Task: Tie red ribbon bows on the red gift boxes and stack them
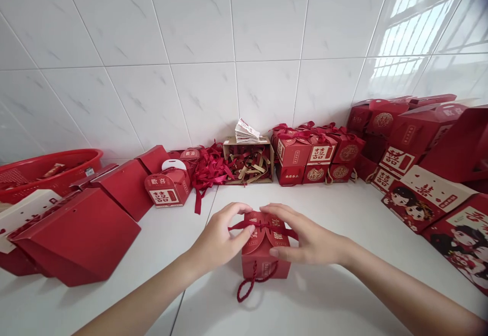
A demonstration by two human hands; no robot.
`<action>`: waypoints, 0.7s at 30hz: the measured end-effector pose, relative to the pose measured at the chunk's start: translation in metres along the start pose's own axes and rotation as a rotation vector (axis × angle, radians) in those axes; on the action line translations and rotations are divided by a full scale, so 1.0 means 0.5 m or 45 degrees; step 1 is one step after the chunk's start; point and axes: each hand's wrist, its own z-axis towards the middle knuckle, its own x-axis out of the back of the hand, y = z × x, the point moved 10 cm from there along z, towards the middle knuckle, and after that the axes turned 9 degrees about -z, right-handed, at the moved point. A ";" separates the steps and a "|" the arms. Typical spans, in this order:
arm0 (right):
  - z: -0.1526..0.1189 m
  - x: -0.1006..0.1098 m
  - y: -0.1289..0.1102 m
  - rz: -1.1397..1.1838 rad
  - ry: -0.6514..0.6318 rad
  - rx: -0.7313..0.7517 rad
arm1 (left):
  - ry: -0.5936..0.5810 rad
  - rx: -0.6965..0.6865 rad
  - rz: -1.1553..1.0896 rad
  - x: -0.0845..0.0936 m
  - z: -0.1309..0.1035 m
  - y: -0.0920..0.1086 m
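Note:
A small red gift box stands upright on the white tabletop, between my hands. Its rounded top flaps are folded together, and a dark red ribbon runs across them through slots, its two ends reaching toward my palms. My left hand curves around the box's left upper edge, thumb and forefinger apart on the top. From the other side, my right hand grips the box, fingers over the top and thumb near the front edge. A twisted red cord handle hangs down the front and loops onto the table. Some fingertips are hidden.
Against the tiled wall lie loose red ribbons, a cardboard box of strips with cards on top, and tied red boxes. Left are folded red cartons and a red basket; right are stacked boxes.

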 end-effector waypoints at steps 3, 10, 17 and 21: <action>0.006 -0.011 0.006 0.122 0.000 -0.018 | -0.025 -0.007 -0.056 -0.012 0.000 -0.001; 0.002 -0.004 0.014 0.110 0.110 -0.008 | -0.006 -0.014 -0.023 -0.014 -0.006 -0.012; -0.014 -0.031 0.047 0.162 0.100 -0.220 | 0.083 0.247 -0.188 -0.015 -0.009 -0.068; -0.050 -0.026 0.084 0.283 0.255 -0.556 | -0.209 0.661 -0.521 -0.070 -0.025 -0.127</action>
